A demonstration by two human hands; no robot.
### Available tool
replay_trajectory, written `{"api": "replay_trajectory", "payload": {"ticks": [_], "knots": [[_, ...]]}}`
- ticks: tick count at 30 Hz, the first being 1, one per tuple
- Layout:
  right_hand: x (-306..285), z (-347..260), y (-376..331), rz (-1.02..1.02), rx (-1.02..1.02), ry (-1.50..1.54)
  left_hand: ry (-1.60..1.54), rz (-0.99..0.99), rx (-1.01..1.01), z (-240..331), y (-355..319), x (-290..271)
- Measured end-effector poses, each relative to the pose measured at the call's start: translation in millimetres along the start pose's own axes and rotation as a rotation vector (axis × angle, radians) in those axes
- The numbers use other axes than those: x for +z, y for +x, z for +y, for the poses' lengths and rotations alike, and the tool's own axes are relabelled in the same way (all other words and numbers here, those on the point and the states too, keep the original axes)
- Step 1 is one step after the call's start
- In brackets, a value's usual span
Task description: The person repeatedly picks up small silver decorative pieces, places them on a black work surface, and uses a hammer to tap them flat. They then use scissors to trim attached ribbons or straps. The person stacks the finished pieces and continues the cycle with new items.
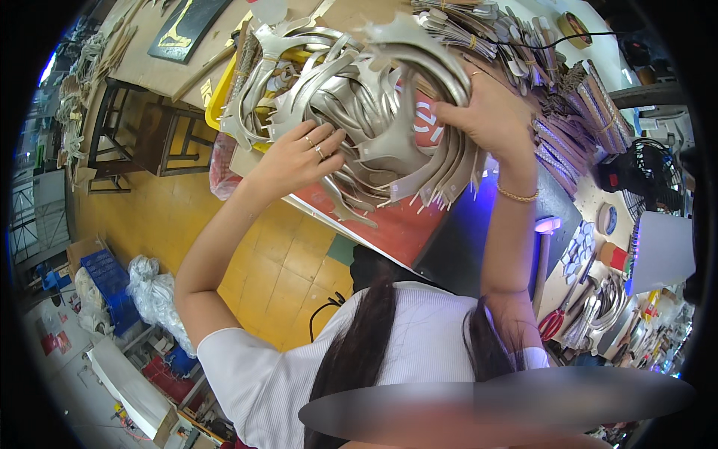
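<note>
A large heap of curved, silver-beige strap pieces, looking like shoe uppers, lies in front of me at the table edge. My right hand is closed around a stack of these strap pieces, thumb on the near side and fingers mostly hidden behind. At the left side of the heap, my left hand has bent fingers on the edge of some straps; its fingertips are partly hidden among them. More straps fan out below the right hand, their thin pale ends hanging over a red surface.
A yellow crate shows beneath the heap's left side. Banded bundles of strips lie at the right, near a black fan. Red-handled scissors rest on the right bench. A dark stool stands at the left.
</note>
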State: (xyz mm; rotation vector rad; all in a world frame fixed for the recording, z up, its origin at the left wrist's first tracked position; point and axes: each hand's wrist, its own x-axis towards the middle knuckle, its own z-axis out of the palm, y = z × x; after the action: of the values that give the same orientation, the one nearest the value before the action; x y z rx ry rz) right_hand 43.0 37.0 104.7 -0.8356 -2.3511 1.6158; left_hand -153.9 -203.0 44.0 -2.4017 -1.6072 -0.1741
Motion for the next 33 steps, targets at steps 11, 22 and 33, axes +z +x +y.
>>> {"api": "replay_trajectory", "payload": {"ticks": [11, 22, 33], "knots": [[56.9, 9.0, 32.1, 0.171, 0.066, -0.433, 0.044, -0.011, -0.017, -3.7, -5.0, 8.4], [52.9, 47.4, 54.4, 0.126, 0.076, -0.334, 0.004, -0.117, 0.048, -17.1, 5.1, 17.7], [46.3, -2.9, 36.0, -0.014, 0.038, -0.362, -0.014, -0.062, 0.044, -11.9, 9.5, 16.1]]}}
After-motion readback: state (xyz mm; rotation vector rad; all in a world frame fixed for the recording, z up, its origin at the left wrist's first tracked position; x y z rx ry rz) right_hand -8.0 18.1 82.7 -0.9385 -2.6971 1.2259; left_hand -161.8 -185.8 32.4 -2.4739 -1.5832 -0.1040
